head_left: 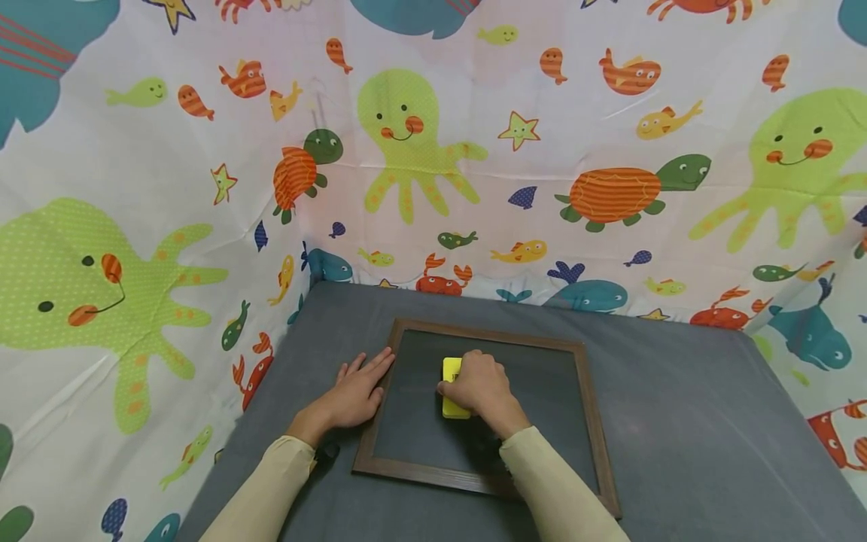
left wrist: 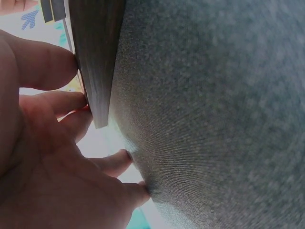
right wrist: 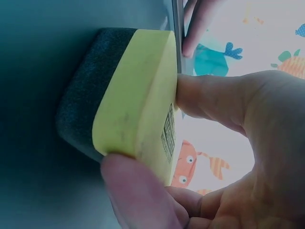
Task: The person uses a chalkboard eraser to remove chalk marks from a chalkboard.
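Sea-creature cloth [head_left: 508,68] hangs behind a gray table [head_left: 684,421], where a framed blackboard [head_left: 535,391] is apparently being wiped. The right hand [head_left: 484,388], its sleeved forearm [head_left: 562,489] toward 5 o'clock, clamps thumb and fingers around a yellow eraser [head_left: 456,409], just toward 10 o'clock of the blackboard's center. At 9 o'clock, the left hand [head_left: 351,395], fingers extended, rests against the frame [head_left: 488,333]. Another stroke would likely call for a firm grip and steady frame.

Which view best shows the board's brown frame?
Head: all four sides of the frame show, the right sleeve covering part of one. Left wrist: part of one side, close. Right wrist: a thin strip beyond the eraser.
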Available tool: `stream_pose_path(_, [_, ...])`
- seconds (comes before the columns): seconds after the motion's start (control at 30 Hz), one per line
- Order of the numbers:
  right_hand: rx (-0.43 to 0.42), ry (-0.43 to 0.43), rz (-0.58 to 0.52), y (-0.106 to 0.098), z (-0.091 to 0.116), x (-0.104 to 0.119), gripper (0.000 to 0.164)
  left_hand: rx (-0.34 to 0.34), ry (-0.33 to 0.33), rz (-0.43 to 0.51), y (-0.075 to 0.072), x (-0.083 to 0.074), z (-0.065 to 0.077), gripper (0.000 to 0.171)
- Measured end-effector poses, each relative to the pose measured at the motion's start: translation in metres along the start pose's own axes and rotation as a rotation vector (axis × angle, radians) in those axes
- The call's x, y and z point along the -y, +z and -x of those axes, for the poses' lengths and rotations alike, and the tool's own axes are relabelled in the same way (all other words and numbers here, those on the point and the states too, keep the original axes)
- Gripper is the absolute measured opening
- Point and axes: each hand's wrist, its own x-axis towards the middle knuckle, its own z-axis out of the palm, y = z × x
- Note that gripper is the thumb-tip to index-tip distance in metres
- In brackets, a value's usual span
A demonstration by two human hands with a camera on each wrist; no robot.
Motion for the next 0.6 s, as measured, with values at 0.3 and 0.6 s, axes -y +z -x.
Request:
stream_pose_path(0.3, [0.006, 0.021, -0.020, -0.006, 0.000, -0.014, 0.060, 0.005, 0.002, 0.000, -0.003, -0.001, 0.000, 0.067])
stream_pose_path(0.6, [0.016, 0.069, -0.053, -0.012, 0.005, -0.025, 0.063, 0.006, 0.001, 0.006, -0.001, 0.000, 0.001, 0.067])
